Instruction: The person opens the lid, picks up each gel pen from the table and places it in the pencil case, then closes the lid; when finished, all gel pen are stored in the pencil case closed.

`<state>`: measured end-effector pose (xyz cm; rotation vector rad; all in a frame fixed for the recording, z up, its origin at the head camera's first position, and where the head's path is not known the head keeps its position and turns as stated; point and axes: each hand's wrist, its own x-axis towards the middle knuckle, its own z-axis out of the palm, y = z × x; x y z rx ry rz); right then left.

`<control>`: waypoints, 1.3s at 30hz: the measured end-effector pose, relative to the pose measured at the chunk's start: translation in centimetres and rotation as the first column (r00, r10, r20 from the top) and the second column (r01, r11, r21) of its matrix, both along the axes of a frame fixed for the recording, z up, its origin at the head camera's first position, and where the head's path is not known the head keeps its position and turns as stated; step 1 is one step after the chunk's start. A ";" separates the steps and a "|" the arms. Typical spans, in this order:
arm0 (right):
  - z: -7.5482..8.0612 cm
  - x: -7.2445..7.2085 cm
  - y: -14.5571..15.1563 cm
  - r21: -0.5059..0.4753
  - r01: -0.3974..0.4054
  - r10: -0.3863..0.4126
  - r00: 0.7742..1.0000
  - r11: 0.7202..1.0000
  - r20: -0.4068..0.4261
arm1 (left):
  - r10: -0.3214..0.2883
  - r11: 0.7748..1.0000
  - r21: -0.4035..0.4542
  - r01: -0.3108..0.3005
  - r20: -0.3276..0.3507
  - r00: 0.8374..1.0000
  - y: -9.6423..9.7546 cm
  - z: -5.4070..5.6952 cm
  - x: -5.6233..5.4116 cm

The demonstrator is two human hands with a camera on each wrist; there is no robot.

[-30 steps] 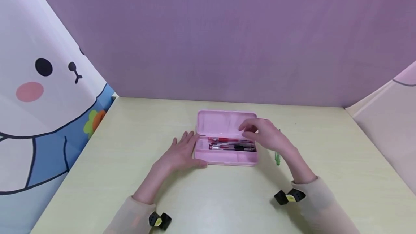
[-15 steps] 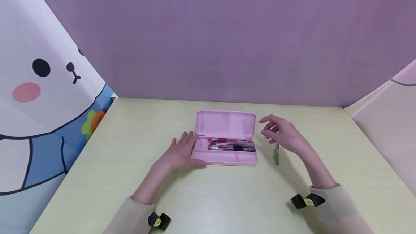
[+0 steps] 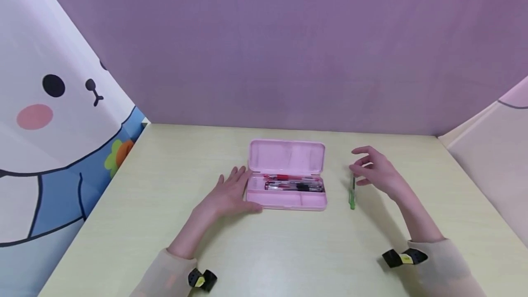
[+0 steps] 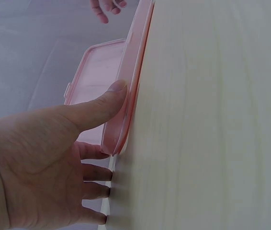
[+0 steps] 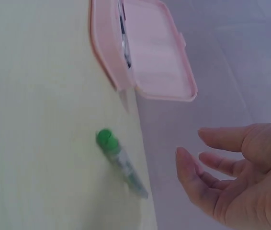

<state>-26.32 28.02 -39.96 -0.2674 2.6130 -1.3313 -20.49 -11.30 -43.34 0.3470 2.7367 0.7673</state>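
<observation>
A pink pencil case (image 3: 284,156) lies on the table, its lid laid back. Several pens (image 3: 294,187), with red and black parts, sit in its rear compartment. My left hand (image 3: 224,198) rests at the case's left end; in the left wrist view, its thumb (image 4: 107,104) touches the front wall and the other fingers spread along the end. To the right of the case lies a pen with green parts (image 3: 352,198), pointing away from me. My right hand (image 3: 377,171) hovers over that pen's far end with loosely bent fingers and nothing between them.
The pale wooden table (image 3: 297,251) stretches to a purple backdrop (image 3: 288,49) behind the case. A cartoon-printed cloth (image 3: 62,150) hangs on the left, and a pale cloth (image 3: 495,159) on the right. Small black cameras (image 3: 202,281) sit on both sleeves.
My right hand has moved from over the right side of the case, rightward to above the green pen. The left hand and the case have stayed in place.
</observation>
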 end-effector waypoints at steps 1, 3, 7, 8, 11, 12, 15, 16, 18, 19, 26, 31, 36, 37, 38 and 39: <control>-0.2 0.0 0.2 -0.002 0.003 -0.003 1.000 1.000 0.014 | 0.000 1.000 -0.002 0.000 0.000 1.000 0.0 0.0 0.0; -0.4 0.0 0.7 -0.008 0.006 -0.005 0.999 1.000 0.041 | 0.002 1.000 -0.005 -0.002 0.000 1.000 0.0 0.0 0.0; -0.9 -0.1 1.2 -0.013 0.012 -0.011 0.996 1.000 0.091 | 0.004 1.000 -0.008 -0.004 0.003 1.000 0.0 0.1 0.1; -0.9 -0.1 1.3 -0.012 0.017 -0.015 0.994 1.000 0.104 | 0.004 1.000 -0.008 -0.004 0.004 1.000 0.0 0.1 0.1; -1.1 -0.1 1.4 -0.015 0.030 -0.027 0.990 0.999 0.139 | 0.003 1.000 -0.004 -0.002 0.005 1.000 0.0 0.2 0.1; -1.2 -0.1 1.5 -0.015 0.032 -0.029 0.988 0.999 0.150 | 0.002 1.000 -0.004 -0.001 0.005 1.000 0.0 0.2 0.1; -1.4 -0.1 1.4 -0.006 0.045 -0.043 0.983 0.999 0.181 | 0.000 1.000 -0.006 0.000 0.005 1.000 0.0 0.2 0.1; -1.5 -0.1 1.4 0.003 0.049 -0.049 0.980 0.999 0.190 | -0.001 1.000 -0.007 0.001 0.004 1.000 0.0 0.1 0.1; -1.5 -0.1 1.2 0.028 0.056 -0.060 0.977 0.998 0.205 | -0.003 1.000 -0.007 0.003 0.004 1.000 0.0 0.1 0.0; -1.5 0.0 1.1 0.043 0.060 -0.067 0.975 0.997 0.210 | -0.003 1.000 -0.007 0.003 0.003 1.000 0.0 0.1 0.0; -1.6 0.0 0.5 0.117 0.080 -0.104 0.971 0.990 0.217 | -0.001 1.000 -0.005 0.001 0.004 1.000 0.0 0.2 0.0; -1.8 0.1 0.0 0.136 0.076 -0.106 0.969 0.988 0.223 | 0.004 1.000 0.002 -0.004 0.006 1.000 -0.1 0.4 0.2; -1.7 0.3 -0.5 0.168 0.070 -0.107 0.969 0.983 0.222 | 0.007 1.000 0.004 -0.007 0.005 1.000 -0.2 0.2 0.2; -1.7 0.4 -0.6 0.176 0.068 -0.106 0.970 0.982 0.217 | 0.006 1.000 0.004 -0.006 0.004 1.000 -0.2 0.2 0.2; -1.7 0.4 -0.6 0.189 0.065 -0.105 0.972 0.980 0.211 | 0.004 1.000 0.000 -0.004 0.002 1.000 -0.2 0.1 0.2; -1.7 0.5 -0.7 0.201 0.059 -0.101 0.973 0.978 0.205 | 0.001 1.000 -0.004 -0.001 -0.001 1.000 -0.2 0.0 0.1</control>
